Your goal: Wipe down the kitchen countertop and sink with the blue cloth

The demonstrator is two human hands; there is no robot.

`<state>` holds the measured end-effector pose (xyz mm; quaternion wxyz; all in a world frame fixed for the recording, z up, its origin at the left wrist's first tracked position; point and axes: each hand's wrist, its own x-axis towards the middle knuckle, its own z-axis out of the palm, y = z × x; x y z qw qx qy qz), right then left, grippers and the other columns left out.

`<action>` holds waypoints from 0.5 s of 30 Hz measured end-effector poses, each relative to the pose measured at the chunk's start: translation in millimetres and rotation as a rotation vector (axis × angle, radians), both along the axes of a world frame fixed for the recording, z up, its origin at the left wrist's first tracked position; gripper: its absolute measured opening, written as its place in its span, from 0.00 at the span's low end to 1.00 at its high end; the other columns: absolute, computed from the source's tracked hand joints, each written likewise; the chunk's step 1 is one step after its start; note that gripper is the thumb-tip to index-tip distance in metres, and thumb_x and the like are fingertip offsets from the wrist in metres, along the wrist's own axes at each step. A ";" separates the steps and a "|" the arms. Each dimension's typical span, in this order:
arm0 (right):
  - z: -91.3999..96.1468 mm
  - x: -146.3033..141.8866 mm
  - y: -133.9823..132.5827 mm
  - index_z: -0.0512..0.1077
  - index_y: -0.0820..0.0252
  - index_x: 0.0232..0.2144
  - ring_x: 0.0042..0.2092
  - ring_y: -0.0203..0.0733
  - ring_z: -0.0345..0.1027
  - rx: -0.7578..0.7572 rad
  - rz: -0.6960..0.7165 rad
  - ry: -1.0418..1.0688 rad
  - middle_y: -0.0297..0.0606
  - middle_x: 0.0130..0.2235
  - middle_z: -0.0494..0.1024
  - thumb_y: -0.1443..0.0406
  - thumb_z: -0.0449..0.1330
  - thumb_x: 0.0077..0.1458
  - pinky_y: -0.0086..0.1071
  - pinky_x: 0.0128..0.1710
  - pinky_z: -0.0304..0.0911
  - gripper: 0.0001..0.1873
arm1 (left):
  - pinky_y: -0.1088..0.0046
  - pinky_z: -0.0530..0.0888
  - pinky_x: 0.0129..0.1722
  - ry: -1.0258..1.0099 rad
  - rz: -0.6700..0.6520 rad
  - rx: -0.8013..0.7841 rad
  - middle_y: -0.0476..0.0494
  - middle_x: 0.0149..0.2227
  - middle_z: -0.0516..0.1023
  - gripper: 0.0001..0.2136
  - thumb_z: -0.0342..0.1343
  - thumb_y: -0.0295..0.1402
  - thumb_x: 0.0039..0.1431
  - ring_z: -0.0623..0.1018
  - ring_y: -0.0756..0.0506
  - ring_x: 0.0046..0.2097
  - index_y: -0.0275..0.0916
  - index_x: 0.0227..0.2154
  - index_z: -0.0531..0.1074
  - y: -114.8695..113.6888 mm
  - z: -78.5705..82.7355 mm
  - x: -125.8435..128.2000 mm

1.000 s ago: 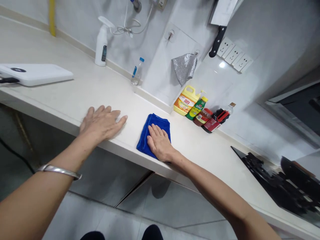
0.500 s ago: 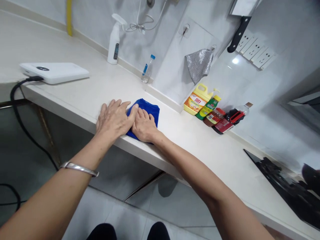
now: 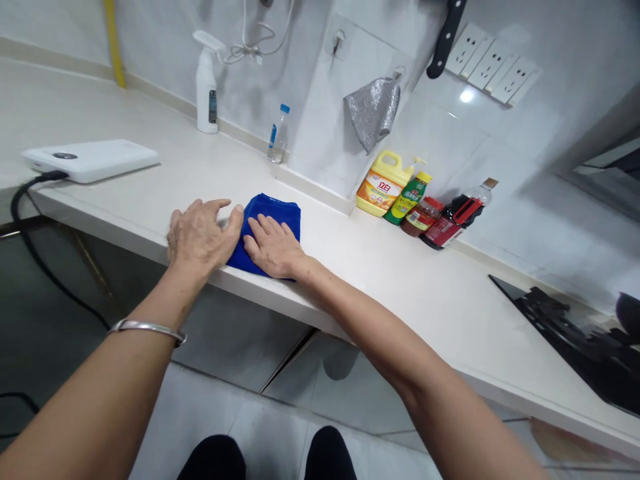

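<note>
A folded blue cloth (image 3: 278, 210) lies at the front edge of the white countertop (image 3: 345, 260). My right hand (image 3: 273, 247) rests flat on top of it, fingers stretched out and pointing up-left. Just left of the cloth is my left hand (image 3: 203, 233), its thumb and fingers apart and nothing in its grasp. The left thumb reaches to the cloth's left edge; whether it touches cannot be made out. A silver bangle (image 3: 149, 327) circles the left wrist.
Left on the counter lies a white power bank (image 3: 95, 160) with a black cable (image 3: 30, 233). Along the wall stand a spray bottle (image 3: 206, 93), a small water bottle (image 3: 279, 137), a yellow detergent jug (image 3: 383, 187) and several condiment bottles. A black gas stove (image 3: 565, 340) is at right.
My left hand has drawn left, away from my right hand, and its thumb has come off the right hand. The right hand stays on the cloth. The whole view has shifted slightly.
</note>
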<state>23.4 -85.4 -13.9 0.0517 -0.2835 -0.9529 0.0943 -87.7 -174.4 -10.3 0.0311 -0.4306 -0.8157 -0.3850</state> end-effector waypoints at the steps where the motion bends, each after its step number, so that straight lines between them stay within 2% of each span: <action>1: -0.1 9.9 -0.1 0.45 0.65 0.70 0.73 0.50 0.31 0.004 0.002 -0.003 0.45 0.73 0.41 0.51 0.37 0.68 0.53 0.72 0.29 0.35 | 0.49 0.59 0.67 0.005 -0.002 -0.011 0.36 0.61 0.70 0.30 0.37 0.52 0.65 0.65 0.31 0.64 0.40 0.59 0.70 0.2 0.4 -0.4; 7: 0.0 80.2 -0.1 0.46 0.63 0.70 0.73 0.48 0.31 0.018 -0.016 -0.023 0.43 0.73 0.42 0.50 0.38 0.69 0.50 0.72 0.31 0.35 | 0.41 0.63 0.62 -0.007 -0.009 -0.127 0.34 0.62 0.69 0.34 0.35 0.56 0.63 0.66 0.26 0.62 0.40 0.60 0.68 1.8 3.0 -4.1; 15: -1.3 178.8 5.7 0.47 0.62 0.70 0.73 0.46 0.33 0.033 -0.082 -0.017 0.43 0.73 0.44 0.50 0.37 0.69 0.49 0.73 0.32 0.35 | 0.37 0.64 0.59 -0.036 0.003 -0.242 0.34 0.60 0.71 0.39 0.30 0.61 0.61 0.64 0.24 0.62 0.41 0.62 0.66 2.9 9.4 -4.2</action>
